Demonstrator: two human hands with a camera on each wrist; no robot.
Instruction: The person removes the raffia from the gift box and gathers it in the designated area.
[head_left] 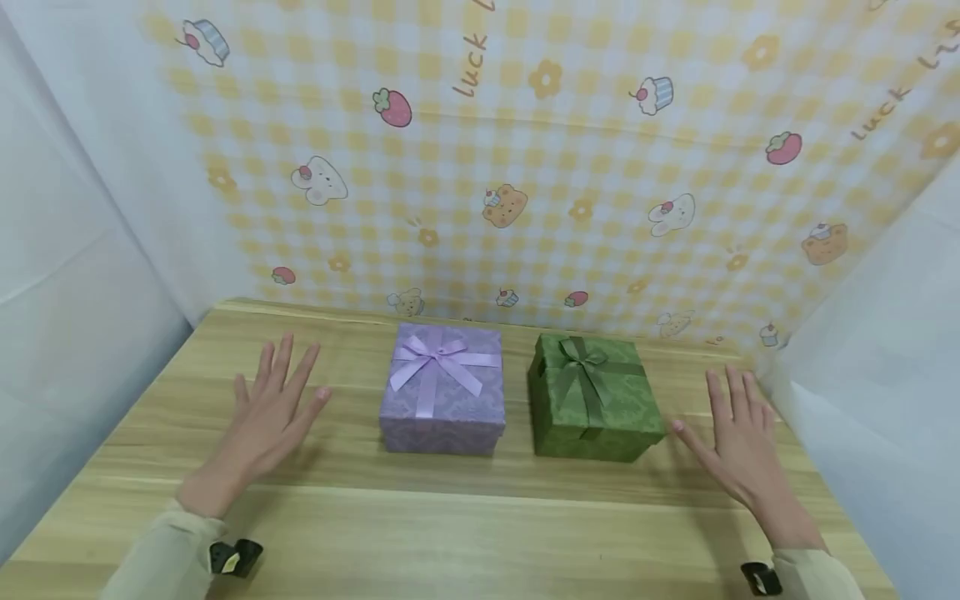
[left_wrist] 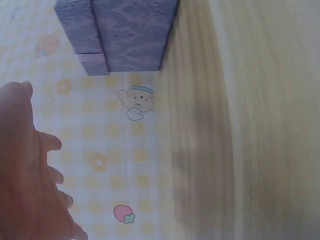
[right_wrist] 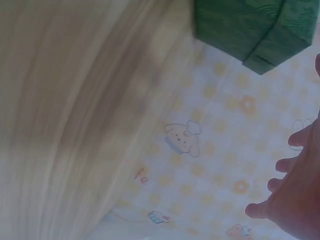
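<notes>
A purple gift box point(head_left: 442, 392) with a lilac ribbon bow on its lid stands left of the middle of the table. To its right is a green gift box point(head_left: 596, 400) with a dark green bow, set slightly askew; a gap separates the two. My left hand point(head_left: 266, 425) is held over the table left of the purple box, fingers spread and holding nothing. Right of the green box, my right hand point(head_left: 738, 450) has its fingers extended too, its thumb close to the box's front right corner. Both lids are on, so the insides are hidden.
The wooden table point(head_left: 450, 533) meets a yellow checked cloth point(head_left: 540, 150) hanging behind the boxes. White cloth hangs at the left point(head_left: 75, 208) and right sides. A black wrist strap point(head_left: 236, 558) shows at the left sleeve, and a similar one at the right.
</notes>
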